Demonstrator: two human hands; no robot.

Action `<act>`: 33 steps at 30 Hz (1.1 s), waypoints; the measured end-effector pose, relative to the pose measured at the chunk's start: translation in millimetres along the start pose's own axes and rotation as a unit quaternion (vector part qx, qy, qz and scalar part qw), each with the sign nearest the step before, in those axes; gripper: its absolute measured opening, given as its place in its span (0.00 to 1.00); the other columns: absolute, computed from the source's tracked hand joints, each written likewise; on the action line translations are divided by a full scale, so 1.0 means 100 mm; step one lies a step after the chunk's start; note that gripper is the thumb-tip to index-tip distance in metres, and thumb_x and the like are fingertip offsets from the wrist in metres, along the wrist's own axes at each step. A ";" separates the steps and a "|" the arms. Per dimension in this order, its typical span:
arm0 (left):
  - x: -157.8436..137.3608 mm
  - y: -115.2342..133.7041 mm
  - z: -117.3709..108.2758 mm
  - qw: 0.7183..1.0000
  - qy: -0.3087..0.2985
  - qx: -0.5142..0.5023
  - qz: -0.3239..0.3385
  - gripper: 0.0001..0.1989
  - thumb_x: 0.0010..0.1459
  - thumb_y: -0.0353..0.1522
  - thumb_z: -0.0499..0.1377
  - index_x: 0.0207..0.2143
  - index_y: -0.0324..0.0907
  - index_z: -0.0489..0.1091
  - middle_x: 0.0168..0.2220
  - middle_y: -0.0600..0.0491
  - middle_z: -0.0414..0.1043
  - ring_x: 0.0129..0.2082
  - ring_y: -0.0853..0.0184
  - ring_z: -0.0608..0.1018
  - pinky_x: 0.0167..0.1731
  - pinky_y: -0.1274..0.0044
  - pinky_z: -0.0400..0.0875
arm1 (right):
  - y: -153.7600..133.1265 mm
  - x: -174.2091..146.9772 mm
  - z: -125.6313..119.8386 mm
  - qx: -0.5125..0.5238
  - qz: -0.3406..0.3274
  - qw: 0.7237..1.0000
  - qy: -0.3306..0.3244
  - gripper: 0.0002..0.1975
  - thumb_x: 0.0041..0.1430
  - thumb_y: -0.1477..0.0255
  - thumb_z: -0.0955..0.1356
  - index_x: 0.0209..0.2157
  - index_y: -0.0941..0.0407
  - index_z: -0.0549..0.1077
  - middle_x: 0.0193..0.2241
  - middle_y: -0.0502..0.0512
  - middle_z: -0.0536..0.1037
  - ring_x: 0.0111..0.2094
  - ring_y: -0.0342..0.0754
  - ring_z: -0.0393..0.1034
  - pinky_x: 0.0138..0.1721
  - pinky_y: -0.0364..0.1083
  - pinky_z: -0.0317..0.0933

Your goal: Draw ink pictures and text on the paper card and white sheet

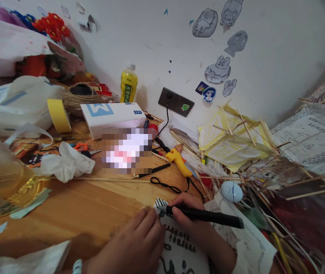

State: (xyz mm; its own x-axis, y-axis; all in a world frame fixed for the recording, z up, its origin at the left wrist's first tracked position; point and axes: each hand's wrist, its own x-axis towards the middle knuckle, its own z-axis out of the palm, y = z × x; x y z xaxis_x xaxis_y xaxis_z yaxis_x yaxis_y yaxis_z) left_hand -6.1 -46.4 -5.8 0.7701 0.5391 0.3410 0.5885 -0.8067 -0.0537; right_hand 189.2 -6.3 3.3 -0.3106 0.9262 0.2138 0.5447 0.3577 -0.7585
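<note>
In my right hand (189, 219) is a thick black marker (210, 217), gripped near its grey front end. Its tip meets the top of a white sheet of paper (179, 262) that bears black handwriting and drawn shapes. Dark slanted stripes mark the paper's upper corner. My left hand (143, 239) is closed at the sheet's left edge, fingers curled together and close to the marker tip. The fingers hide part of that edge. Under my right wrist lies another written sheet (250, 243) with a torn edge.
Beyond my hands lie a yellow glue gun (181, 161), a thin black pen (152, 171) and a blurred-out bright rectangle (128, 148). A white box (112, 118) and a yellow drink bottle (129, 83) stand behind. Stick-and-paper frames (236, 140) and a light-blue mouse (232, 191) crowd the right.
</note>
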 end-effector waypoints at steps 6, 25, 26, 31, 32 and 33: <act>0.01 -0.01 0.03 1.000 0.000 0.021 -0.001 0.15 0.61 0.35 0.52 0.43 0.36 0.74 0.41 0.44 0.75 0.46 0.55 0.72 0.49 0.66 0.63 | 0.00 -0.01 -0.01 -0.010 -0.016 1.000 0.009 0.07 0.54 0.72 0.64 0.27 0.56 0.73 0.24 0.51 0.77 0.26 0.45 0.71 0.29 0.42 0.62; 0.00 0.01 -0.01 0.998 0.037 0.046 0.038 0.12 0.61 0.36 0.55 0.35 0.38 0.76 0.38 0.47 0.77 0.42 0.58 0.74 0.49 0.67 0.61 | 0.02 -0.02 0.02 -0.001 -0.032 0.999 -0.011 0.07 0.54 0.70 0.66 0.33 0.56 0.75 0.28 0.54 0.80 0.29 0.46 0.74 0.31 0.43 0.66; 0.00 0.01 -0.02 0.998 0.037 0.046 0.036 0.12 0.61 0.36 0.56 0.35 0.38 0.76 0.38 0.47 0.77 0.42 0.58 0.74 0.49 0.67 0.61 | 0.02 -0.02 0.02 -0.002 -0.033 0.999 -0.012 0.07 0.54 0.70 0.67 0.33 0.55 0.75 0.28 0.54 0.80 0.30 0.47 0.75 0.32 0.43 0.66; 0.00 0.01 -0.03 0.997 0.034 0.054 0.035 0.11 0.60 0.36 0.57 0.34 0.39 0.77 0.37 0.48 0.78 0.40 0.58 0.75 0.47 0.67 0.63 | 0.03 -0.01 0.04 -0.006 -0.037 0.999 -0.013 0.07 0.54 0.70 0.67 0.34 0.56 0.75 0.29 0.54 0.80 0.30 0.47 0.75 0.32 0.43 0.67; 0.00 0.02 -0.02 0.997 0.033 0.057 0.033 0.11 0.60 0.36 0.57 0.35 0.39 0.77 0.37 0.48 0.78 0.41 0.58 0.75 0.47 0.67 0.63 | 0.03 -0.01 0.03 -0.008 -0.036 0.999 -0.013 0.07 0.54 0.70 0.67 0.33 0.56 0.75 0.28 0.54 0.80 0.30 0.47 0.75 0.32 0.43 0.67; -0.01 0.02 -0.02 0.997 0.035 0.058 0.034 0.11 0.60 0.36 0.57 0.35 0.40 0.77 0.38 0.48 0.78 0.41 0.58 0.75 0.47 0.67 0.62 | 0.03 -0.01 0.03 -0.012 -0.036 0.999 -0.012 0.07 0.54 0.70 0.67 0.33 0.56 0.75 0.28 0.54 0.80 0.29 0.47 0.75 0.31 0.43 0.66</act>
State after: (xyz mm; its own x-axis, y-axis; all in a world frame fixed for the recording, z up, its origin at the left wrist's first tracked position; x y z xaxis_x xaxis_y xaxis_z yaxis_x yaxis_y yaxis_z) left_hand -5.9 -48.6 -4.4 0.7930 0.4618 0.3974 0.5626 -0.8053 -0.1868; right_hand 188.6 -6.7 -0.9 -0.3687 0.8946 0.2525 0.5381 0.4269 -0.7267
